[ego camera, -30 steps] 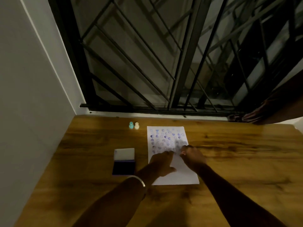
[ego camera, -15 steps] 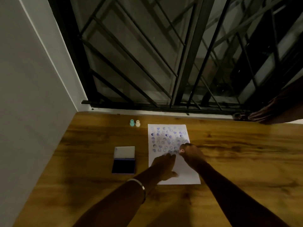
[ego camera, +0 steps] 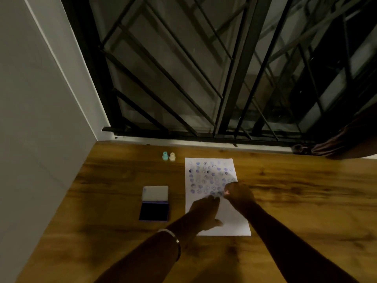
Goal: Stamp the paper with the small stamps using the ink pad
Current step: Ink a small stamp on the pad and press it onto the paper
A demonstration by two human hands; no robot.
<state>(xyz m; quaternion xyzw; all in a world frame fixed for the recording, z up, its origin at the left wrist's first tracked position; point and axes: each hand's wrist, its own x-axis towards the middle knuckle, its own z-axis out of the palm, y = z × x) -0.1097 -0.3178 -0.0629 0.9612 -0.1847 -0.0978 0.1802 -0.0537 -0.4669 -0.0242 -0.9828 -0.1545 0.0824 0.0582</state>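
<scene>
A white paper [ego camera: 230, 223] lies on the wooden table [ego camera: 306, 201], its upper half covered with rows of blue-purple stamp marks. My right hand [ego camera: 238, 194] is closed around a small pink stamp [ego camera: 226, 193], pressed down near the lowest row of marks. My left hand [ego camera: 205, 211] rests flat on the paper, fingers spread, holding the sheet down. An open ink pad [ego camera: 154, 211] with its white lid folded back sits left of the paper. Two more small stamps, a teal one [ego camera: 164, 156] and a cream one [ego camera: 172, 156], stand upright beyond the paper's top left corner.
A white wall [ego camera: 40, 139] borders the table on the left. A black metal window grille [ego camera: 204, 78] runs along the far edge. A dark bundle of cloth [ego camera: 336, 148] lies at the far right corner. A bangle circles my left wrist.
My right hand with the stamp has shifted slightly up and left along the bottom row of marks. The left hand stays on the paper. The camera view has tilted a little.
</scene>
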